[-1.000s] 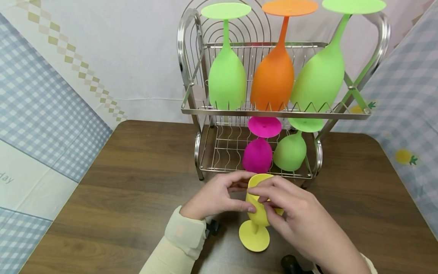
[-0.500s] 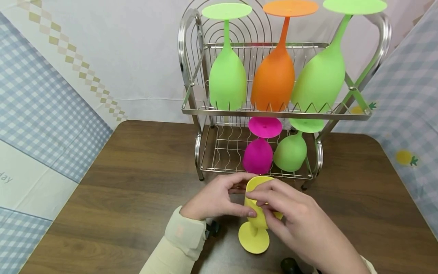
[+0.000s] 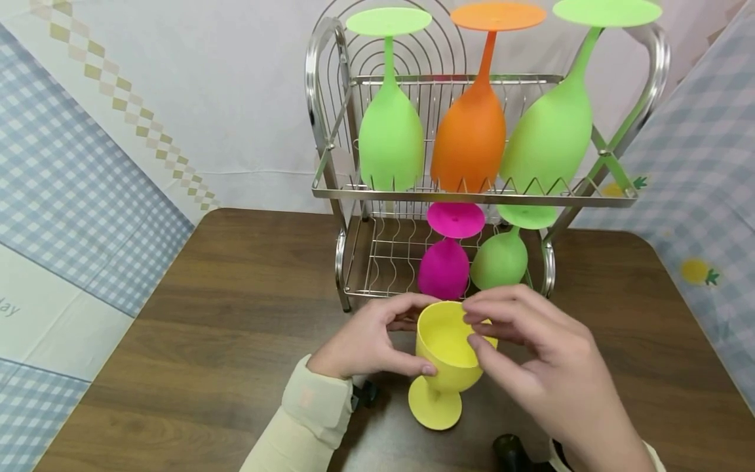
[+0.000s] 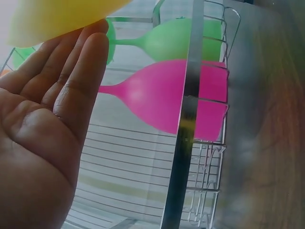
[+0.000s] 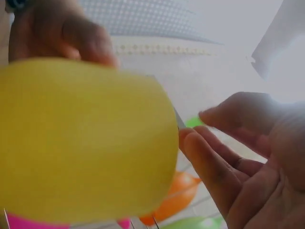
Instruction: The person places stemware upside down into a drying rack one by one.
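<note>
A yellow wine goblet (image 3: 451, 377), mouth up with a round rim, leans slightly between my two hands, its foot low over the table. My left hand (image 3: 371, 337) holds its left side, thumb on the near wall and fingers behind; in the left wrist view the fingers (image 4: 71, 81) reach up to the yellow bowl. My right hand (image 3: 548, 354) hovers at the right of the rim, fingers relaxed and thumb apart from them. Seen from the right wrist, the bowl (image 5: 86, 143) fills the left side and the right fingers (image 5: 214, 167) lie beside its edge.
Behind stands a two-tier metal rack (image 3: 472, 196). Upside-down goblets fill its top: green (image 3: 391, 131), orange (image 3: 472, 137) and another green (image 3: 551, 124). Below sit a magenta goblet (image 3: 444, 269) and a smaller green goblet (image 3: 500, 259). A black object (image 3: 510, 452) shows near the right wrist.
My right hand has moved right, off the near wall and over to the rim's right side. The goblet's pinched-in mouth has opened out round. My left hand stays at its side.
</note>
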Tool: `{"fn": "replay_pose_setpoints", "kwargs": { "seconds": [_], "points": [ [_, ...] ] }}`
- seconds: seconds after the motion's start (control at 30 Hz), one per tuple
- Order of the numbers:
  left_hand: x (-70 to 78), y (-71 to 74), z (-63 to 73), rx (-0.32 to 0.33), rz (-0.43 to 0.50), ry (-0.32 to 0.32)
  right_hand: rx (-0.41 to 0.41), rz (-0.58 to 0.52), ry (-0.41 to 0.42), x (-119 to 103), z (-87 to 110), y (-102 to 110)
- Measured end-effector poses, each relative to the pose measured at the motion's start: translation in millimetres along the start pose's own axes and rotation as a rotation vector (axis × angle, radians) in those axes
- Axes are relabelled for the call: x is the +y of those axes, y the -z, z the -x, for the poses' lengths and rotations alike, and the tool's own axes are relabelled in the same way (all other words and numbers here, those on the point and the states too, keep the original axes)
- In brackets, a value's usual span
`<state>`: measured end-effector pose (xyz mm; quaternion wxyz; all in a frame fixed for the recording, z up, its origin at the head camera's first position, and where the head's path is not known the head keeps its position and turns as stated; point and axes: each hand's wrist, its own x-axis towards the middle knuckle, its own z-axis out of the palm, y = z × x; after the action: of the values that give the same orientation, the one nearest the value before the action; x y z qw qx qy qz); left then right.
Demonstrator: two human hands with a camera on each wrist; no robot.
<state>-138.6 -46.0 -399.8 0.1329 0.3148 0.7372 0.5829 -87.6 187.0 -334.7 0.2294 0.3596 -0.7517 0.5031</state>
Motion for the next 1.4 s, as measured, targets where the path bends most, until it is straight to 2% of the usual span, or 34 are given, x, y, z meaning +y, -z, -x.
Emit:
{"fn": "replay_pose_setpoints", "kwargs": {
  "seconds": [0.1,0.17,0.3,0.5,0.63,0.73,0.87,1.17,1.4],
  "points": [
    [1.1,2.5,0.7,0.028,0.001,-0.028,0.029,0.025,-0.094,-2.1,-1.5,8.7],
    [2.0,4.8,1.4,0.048,0.015,-0.045,0.015,0.060,-0.179,-3.6,-2.3,14.9],
    [4.2,9.9,4.6,0.103,0.049,-0.064,-0.056,0.140,-0.298,-1.1,-1.1,24.5],
    [5.4,16.0,9.4,0.169,0.080,-0.087,-0.206,0.196,-0.404,11.5,-0.2,21.7],
    [4.8,16.4,10.3,0.173,0.101,-0.106,-0.327,0.208,-0.419,20.0,-1.3,10.7],
    [4.9,15.5,10.4,0.171,0.119,-0.125,-0.359,0.176,-0.443,24.0,-2.5,2.5],
    [6.7,14.3,9.6,0.177,0.133,-0.133,-0.350,0.128,-0.485,26.2,-3.7,-2.0],
    [8.4,12.3,8.9,0.185,0.163,-0.105,-0.344,0.058,-0.527,29.7,-4.8,-2.1],
    [6.8,12.5,7.3,0.142,0.125,-0.061,-0.313,0.130,-0.531,29.1,-5.0,-0.9]
  ]
}}
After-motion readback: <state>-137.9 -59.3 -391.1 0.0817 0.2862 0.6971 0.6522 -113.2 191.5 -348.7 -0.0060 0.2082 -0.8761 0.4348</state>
